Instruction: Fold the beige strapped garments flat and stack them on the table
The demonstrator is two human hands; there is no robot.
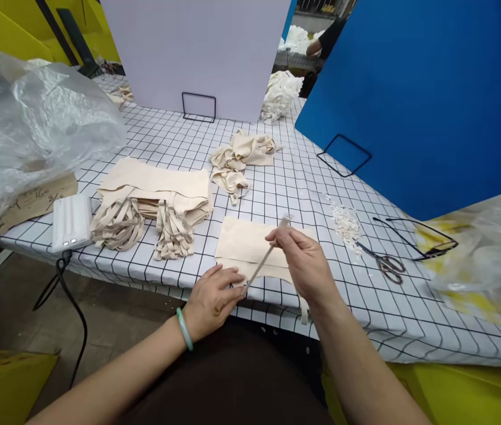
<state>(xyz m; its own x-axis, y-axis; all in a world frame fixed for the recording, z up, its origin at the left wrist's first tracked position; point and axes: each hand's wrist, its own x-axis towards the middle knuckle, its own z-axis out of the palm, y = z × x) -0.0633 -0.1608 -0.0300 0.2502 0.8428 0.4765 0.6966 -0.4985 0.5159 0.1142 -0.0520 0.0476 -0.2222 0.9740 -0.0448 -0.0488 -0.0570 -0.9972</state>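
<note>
A: What occupies the centre of the view?

B: A narrow strap (259, 268), drawn in a straight slanting line between the two hands. The right hand (300, 260), raised, pinches it between thumb and forefinger near its upper end. The left hand (214, 300), lower and near the front edge of the desk (295, 189), pinches the other end between thumb and forefinger.

A: And beneath the hands?

B: A flat beige cloth panel (239, 236), lying on the checked covering with its near side close to the edge. A loose strap end (304, 310) hangs over that edge, beside the right forearm.

A: The items to the left?

B: A stack of beige cloth pieces (155, 176), with two bunches of straps (120, 227) falling toward the front. Just beside it, a white device (72, 221) with a black cable (71, 301).

A: Behind the panel?

B: Crumpled beige cloth (248, 150), in a loose heap.

A: To the right?

B: A scatter of small white scraps (347, 224); near it, scissors (389, 267) with dark handles; farther right, black-framed glasses (430, 251). On the left wrist, a pale green bangle (184, 329).
</note>
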